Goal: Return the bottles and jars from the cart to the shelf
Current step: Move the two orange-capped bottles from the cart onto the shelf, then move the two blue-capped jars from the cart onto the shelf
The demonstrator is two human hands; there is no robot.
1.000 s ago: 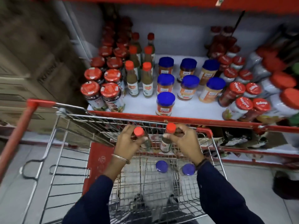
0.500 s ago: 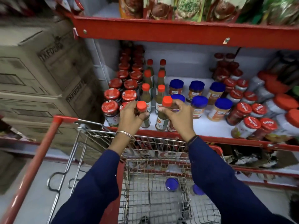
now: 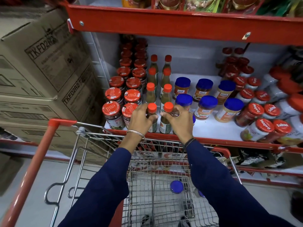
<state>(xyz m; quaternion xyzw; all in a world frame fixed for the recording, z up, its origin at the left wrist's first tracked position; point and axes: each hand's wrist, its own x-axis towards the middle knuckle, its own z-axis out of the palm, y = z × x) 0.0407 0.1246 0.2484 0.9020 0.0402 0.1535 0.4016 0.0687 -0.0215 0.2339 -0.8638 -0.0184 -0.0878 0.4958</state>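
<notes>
My left hand (image 3: 140, 119) grips an orange-capped green sauce bottle (image 3: 152, 112) standing at the front of the white shelf (image 3: 208, 128). My right hand (image 3: 178, 121) grips a second orange-capped sauce bottle (image 3: 165, 123) right beside it. Both bottles stand upright at the front of two rows of like bottles (image 3: 150, 92). Below, the wire cart (image 3: 157, 190) holds a blue-lidded jar (image 3: 176, 186), and a second blue lid (image 3: 200, 193) peeks out behind my right sleeve.
Red-lidded jars (image 3: 113, 112) stand left of the bottles, blue-lidded jars (image 3: 206, 104) to the right, then more red-lidded jars (image 3: 255, 115). Cardboard boxes (image 3: 41, 66) are stacked at the left. A red upper shelf edge (image 3: 180, 23) overhangs. The cart's red handle (image 3: 32, 169) runs along the left.
Both hands lifted the two sauce bottles out of the cart and moved them forward onto the front of the shelf. The view tilted up toward the shelf.
</notes>
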